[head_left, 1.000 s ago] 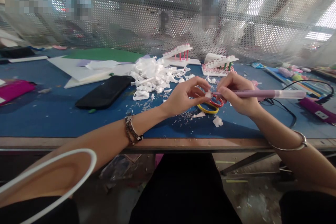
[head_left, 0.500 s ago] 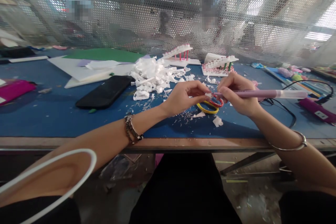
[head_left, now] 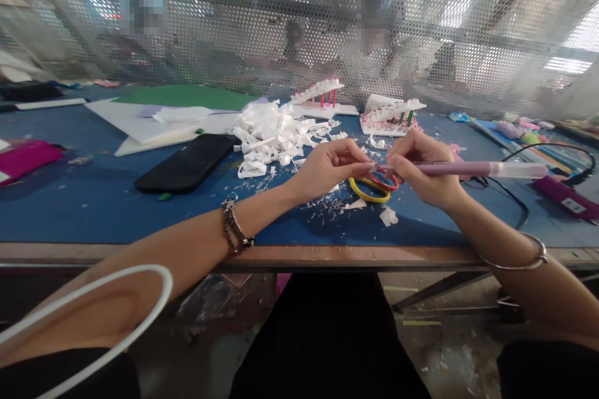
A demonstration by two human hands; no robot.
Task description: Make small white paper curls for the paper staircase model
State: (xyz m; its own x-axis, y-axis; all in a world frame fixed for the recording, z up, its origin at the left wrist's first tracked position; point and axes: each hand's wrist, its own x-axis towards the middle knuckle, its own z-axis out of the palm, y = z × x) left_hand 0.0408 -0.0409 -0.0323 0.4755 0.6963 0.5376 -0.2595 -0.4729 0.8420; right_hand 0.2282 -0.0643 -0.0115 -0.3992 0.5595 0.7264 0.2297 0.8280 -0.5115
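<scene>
You sit at a blue table, your right hand clamped around a mauve pen, its clear end pointing right. Your left hand pinches a small pale piece, mostly hidden by fingertips, right at the pen's narrow end. Far left of your grip lies a magenta pouch; to the right, a purple case. The contents of both are hidden, and the white label on the case is too blurred to read. Just beneath your fingers, partly covered by them, are scissors with yellow and red handles. White scraps heap beyond your left hand, beside a black phone. Two small white models, one on pink posts, one on green, stand beyond your grip, before a perforated screen.
</scene>
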